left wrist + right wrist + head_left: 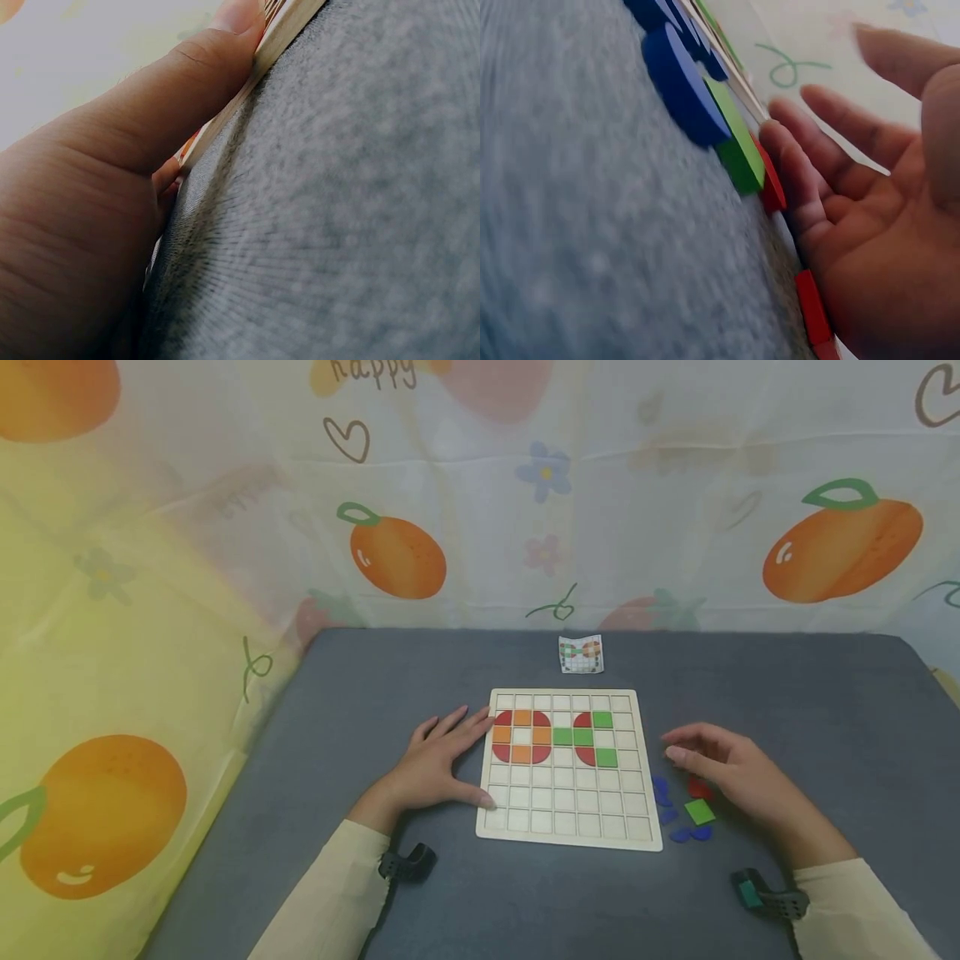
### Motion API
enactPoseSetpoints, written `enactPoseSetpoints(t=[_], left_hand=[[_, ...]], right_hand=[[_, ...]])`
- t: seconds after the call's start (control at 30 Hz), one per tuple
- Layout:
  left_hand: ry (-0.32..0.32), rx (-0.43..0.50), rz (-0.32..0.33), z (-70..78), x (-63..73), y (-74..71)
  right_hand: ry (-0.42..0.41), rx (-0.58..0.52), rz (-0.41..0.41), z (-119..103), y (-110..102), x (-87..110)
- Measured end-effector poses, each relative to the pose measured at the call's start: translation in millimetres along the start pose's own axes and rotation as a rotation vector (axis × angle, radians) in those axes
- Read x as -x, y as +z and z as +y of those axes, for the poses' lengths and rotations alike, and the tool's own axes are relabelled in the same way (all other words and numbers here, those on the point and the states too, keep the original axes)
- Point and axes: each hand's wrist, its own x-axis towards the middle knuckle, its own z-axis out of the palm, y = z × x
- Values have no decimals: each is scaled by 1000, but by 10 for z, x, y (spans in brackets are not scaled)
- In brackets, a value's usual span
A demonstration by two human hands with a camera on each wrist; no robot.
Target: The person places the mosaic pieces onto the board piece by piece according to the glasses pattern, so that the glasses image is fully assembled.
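Note:
A white wooden grid board [558, 822] lies on the table with red, orange and green pieces in its upper rows. My left hand [427, 772] rests at the board's left edge, thumb near the lower corner and fingertips higher up; the left wrist view shows the thumb [165, 97] against the board's side. To the right of the board, my right hand [738, 768] hovers above loose pieces, fingers loosely bent. Beneath and beside it are a green square [700, 812], a red piece [699, 788] and several blue pieces [662, 792]. Nothing shows between its fingers in the right wrist view.
A small printed pattern card [581, 655] lies behind the board. The grey table [390, 677] extends around it, with a fruit-patterned cloth [480, 527] hanging behind and at the left. Another red piece [814, 311] lies close to the right palm.

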Motion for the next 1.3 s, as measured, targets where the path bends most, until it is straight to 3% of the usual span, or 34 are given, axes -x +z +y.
enactPoseSetpoints(t=[0.23, 0.53, 0.63, 0.93, 1.3], left_hand=[[-4, 12, 3, 13, 2, -4], [11, 3, 11, -22, -13, 16], [17, 5, 15, -27, -14, 18], [4, 6, 8, -15, -6, 14], [-5, 23, 3, 6, -4, -2]], right_hand=[[-23, -10, -96, 27, -23, 17], [-105, 230, -191, 125, -245, 71], [-97, 283, -199, 147, -313, 87], [-70, 358, -152, 110, -306, 91], [-45, 367, 36, -32, -157, -15]])
